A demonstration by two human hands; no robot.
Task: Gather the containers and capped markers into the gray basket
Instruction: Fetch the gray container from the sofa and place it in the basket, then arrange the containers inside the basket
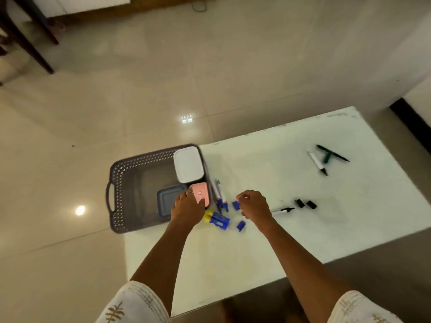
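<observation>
A perforated gray plastic basket (130,183) with a loop handle sits at the 9 o'clock edge of the white counter (291,229), overhanging the tiled floor (116,89). Inside it, along its 3 o'clock wall, a white-lidded rectangular container (188,164) stands at the 12 o'clock end, a small pink-lidded container (199,192) lies just beside it toward 6 o'clock, and a gray-blue square lid or container (166,201) rests on the basket floor at 9 o'clock of the pink one.

The left hand (187,209) reaches over the basket's near corner, its grip closed on the pink-lidded container with the thumb across the lid. The right hand (254,205) hovers over the counter with fingers curled; whether its grip holds anything cannot be told.

Just outside the basket at 3 o'clock lie two blue-ended markers (220,194), with loose blue caps (236,205) near them and a blue and yellow glue-stick-like tube (217,219) toward 6 o'clock. At 3 o'clock of the right hand lie an uncapped black marker (283,210) and two black caps (305,203). Well apart, toward 1 o'clock, lie a white marker (317,162) and a dark green marker (332,153).
</observation>
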